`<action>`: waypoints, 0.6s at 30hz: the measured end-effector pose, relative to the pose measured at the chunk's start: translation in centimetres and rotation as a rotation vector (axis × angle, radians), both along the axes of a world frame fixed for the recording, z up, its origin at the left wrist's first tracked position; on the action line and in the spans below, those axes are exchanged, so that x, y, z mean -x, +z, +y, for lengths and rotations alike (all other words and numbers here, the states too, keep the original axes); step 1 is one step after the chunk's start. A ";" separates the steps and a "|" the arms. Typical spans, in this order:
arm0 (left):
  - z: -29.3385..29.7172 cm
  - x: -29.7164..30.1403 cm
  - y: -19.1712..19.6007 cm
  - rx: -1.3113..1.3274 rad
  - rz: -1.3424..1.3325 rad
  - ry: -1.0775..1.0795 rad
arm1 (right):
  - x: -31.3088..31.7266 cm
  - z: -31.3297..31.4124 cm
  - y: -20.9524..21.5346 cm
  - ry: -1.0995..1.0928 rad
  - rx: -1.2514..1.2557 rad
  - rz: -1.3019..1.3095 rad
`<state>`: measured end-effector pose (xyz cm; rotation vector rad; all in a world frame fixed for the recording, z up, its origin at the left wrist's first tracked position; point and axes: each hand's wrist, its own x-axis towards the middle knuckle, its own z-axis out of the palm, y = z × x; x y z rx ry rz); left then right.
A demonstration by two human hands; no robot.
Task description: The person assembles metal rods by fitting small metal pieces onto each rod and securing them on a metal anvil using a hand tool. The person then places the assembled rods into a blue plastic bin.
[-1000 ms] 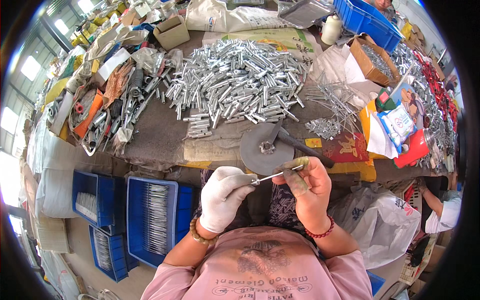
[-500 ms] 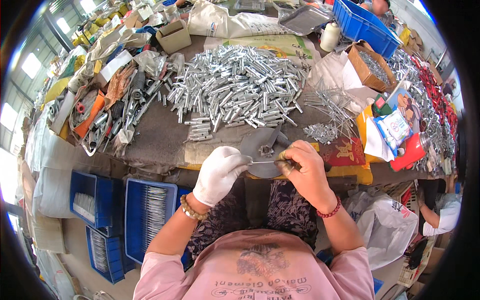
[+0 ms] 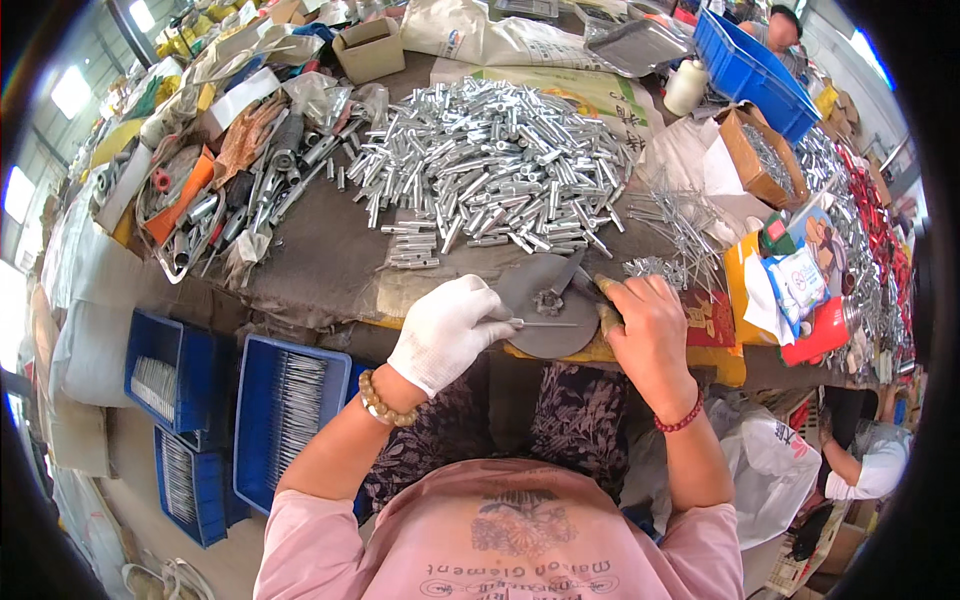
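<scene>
My left hand, in a white knit glove, pinches one end of a thin metal rod. The rod points right, level, over a round dark grey disc with a raised hub at the table's front edge. At the disc's right rim is my bare right hand, thumb and fingers apart, the fingertips dark with grime. It is separate from the rod's free end. Just beyond it lies a small heap of short metal pieces. A large pile of silver metal tubes fills the table's middle.
Thin metal rods lie loose at right, near a cardboard box and a red bottle. Tools and scrap crowd the left. Blue bins with rods stand low at left. Another person sits at far right.
My right hand has let go of the rod and moved right, its thumb and fingers now apart. My left hand keeps the rod. The whole view has shifted slightly.
</scene>
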<state>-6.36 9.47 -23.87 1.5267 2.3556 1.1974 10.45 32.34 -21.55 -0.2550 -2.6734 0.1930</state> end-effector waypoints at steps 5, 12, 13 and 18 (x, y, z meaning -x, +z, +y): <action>-0.1 0.3 -0.6 -0.029 -0.032 -0.003 | -0.9 -1.9 1.7 0.036 0.231 0.142; -0.3 0.5 -0.9 -0.029 -0.078 -0.033 | -1.9 -5.0 2.3 0.124 0.155 0.281; -0.2 0.5 -0.9 -0.059 -0.070 -0.045 | -1.9 -5.0 1.7 0.133 0.114 0.345; -0.2 0.7 -1.0 -0.062 -0.069 -0.064 | -1.7 -4.1 0.3 0.135 -0.017 0.083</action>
